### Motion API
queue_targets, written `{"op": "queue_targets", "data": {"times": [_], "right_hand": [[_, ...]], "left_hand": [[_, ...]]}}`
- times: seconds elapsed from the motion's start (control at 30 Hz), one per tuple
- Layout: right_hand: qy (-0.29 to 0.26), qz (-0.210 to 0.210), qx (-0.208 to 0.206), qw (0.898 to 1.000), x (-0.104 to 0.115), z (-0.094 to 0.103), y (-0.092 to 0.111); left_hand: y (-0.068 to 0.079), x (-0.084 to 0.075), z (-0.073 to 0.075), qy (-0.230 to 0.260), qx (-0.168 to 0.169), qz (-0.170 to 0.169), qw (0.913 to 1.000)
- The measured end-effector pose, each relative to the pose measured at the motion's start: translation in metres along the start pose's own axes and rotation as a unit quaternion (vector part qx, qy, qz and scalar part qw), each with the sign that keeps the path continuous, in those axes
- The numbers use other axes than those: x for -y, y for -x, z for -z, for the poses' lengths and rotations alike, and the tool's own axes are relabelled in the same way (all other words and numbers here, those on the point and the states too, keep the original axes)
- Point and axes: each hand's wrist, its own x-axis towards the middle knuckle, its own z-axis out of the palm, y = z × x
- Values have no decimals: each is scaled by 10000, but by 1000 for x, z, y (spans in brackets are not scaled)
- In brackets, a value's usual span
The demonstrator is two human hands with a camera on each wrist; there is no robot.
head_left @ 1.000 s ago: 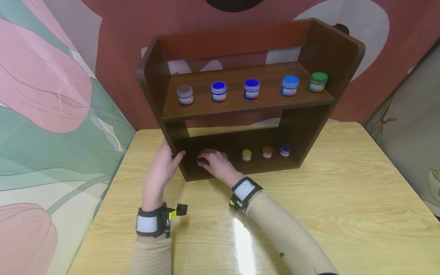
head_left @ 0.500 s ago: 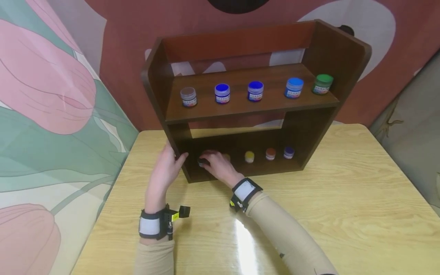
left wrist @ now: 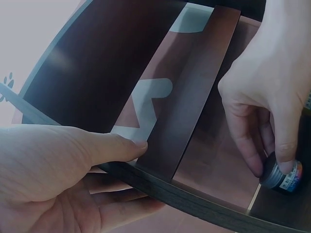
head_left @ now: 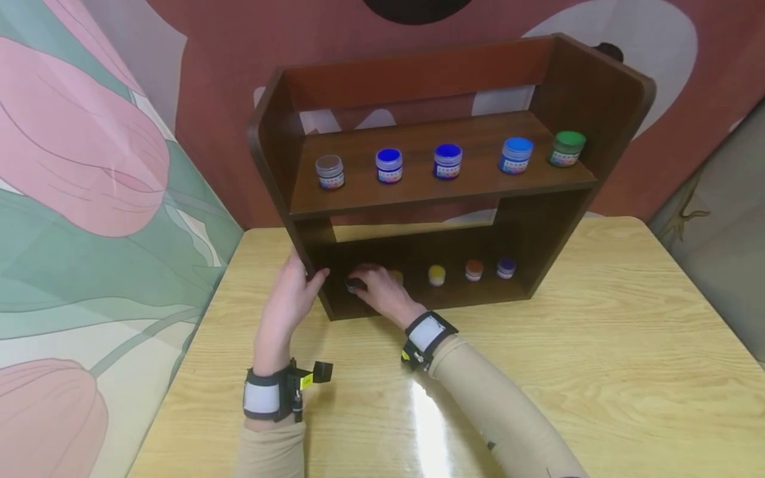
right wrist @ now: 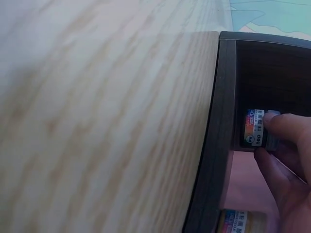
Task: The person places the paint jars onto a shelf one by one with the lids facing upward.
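In the head view, a dark brown two-tier shelf [head_left: 418, 190] stands on the table. My left hand [head_left: 285, 302] grips its left side panel, thumb on the inner face and fingers round the outside. My right hand [head_left: 387, 292] reaches into the lower tier at the left end. Its thumb and fingers pinch a small paint jar [left wrist: 282, 175] by the dark lid. The right wrist view shows that paint jar [right wrist: 255, 128] in the corner compartment, its label facing the camera. Right of my right hand, a yellowish jar [head_left: 397, 275] is partly hidden.
Lower-tier jars are yellow [head_left: 437, 275], orange [head_left: 474, 269] and purple [head_left: 505, 268]. Along the upper tier stand brown [head_left: 331, 172], dark blue [head_left: 389, 166], another dark blue [head_left: 447, 161], light blue [head_left: 516, 156] and green [head_left: 567, 149] jars. The wooden table [head_left: 597, 372] extends in front.
The head view has drifted slightly, so the shelf appears a little lower and farther right. Both hands keep their holds on the side panel and the paint jar.
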Motion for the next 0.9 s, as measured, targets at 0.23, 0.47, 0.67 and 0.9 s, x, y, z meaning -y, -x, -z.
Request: {"op": "queue_targets", "data": {"times": [0.23, 0.47, 0.67, 0.9], "right_hand": [[2, 48, -33, 10000, 1, -2, 0], [0, 100, -24, 9999, 3, -5, -1], [57, 43, 85, 9999, 5, -7, 0], [89, 36, 112, 9999, 6, -9, 0]], "left_hand": [[1, 0, 0, 32, -19, -10, 10000], [2, -2, 2, 4, -15, 3, 10000], [2, -1, 2, -34, -23, -38, 10000], [3, -1, 1, -70, -49, -75, 9999]]}}
